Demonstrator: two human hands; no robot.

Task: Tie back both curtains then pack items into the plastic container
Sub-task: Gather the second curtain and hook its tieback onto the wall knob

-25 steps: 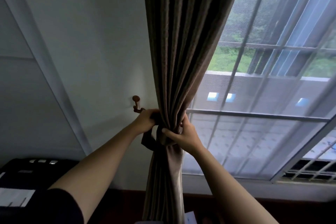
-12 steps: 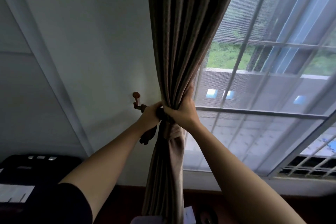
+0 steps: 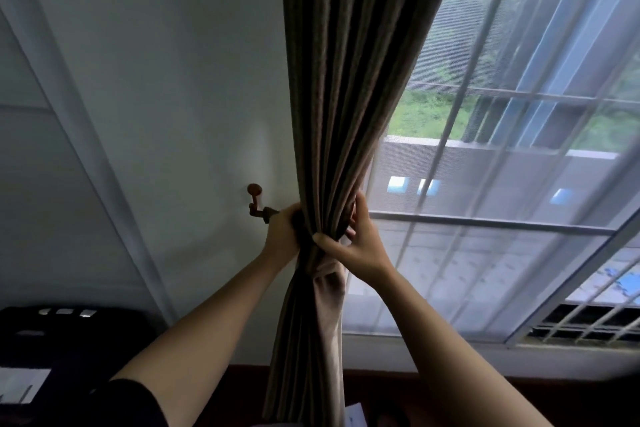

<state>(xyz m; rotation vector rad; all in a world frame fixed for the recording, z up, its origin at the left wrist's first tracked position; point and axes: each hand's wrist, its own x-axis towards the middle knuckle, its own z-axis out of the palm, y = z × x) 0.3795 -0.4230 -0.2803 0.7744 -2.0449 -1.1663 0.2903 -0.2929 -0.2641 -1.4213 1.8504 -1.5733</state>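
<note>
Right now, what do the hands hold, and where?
Both hands, left hand and right hand, clasp the brown curtain at its gathered waist, beside the wall hook.

A lived-in room, probably in a home: a long brown curtain (image 3: 332,114) hangs at twelve o'clock beside a barred, screened window (image 3: 502,218), with a wooden tieback hook (image 3: 256,199) on the plain white wall (image 3: 166,80). A black appliance (image 3: 65,326) sits at eight o'clock.

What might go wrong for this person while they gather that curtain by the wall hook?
1. The left hand works right at the wall hook; the tieback loop could miss it, letting the bunch fall open.
2. The right hand pinches only part of the curtain; folds on its window side might slip out.
</note>
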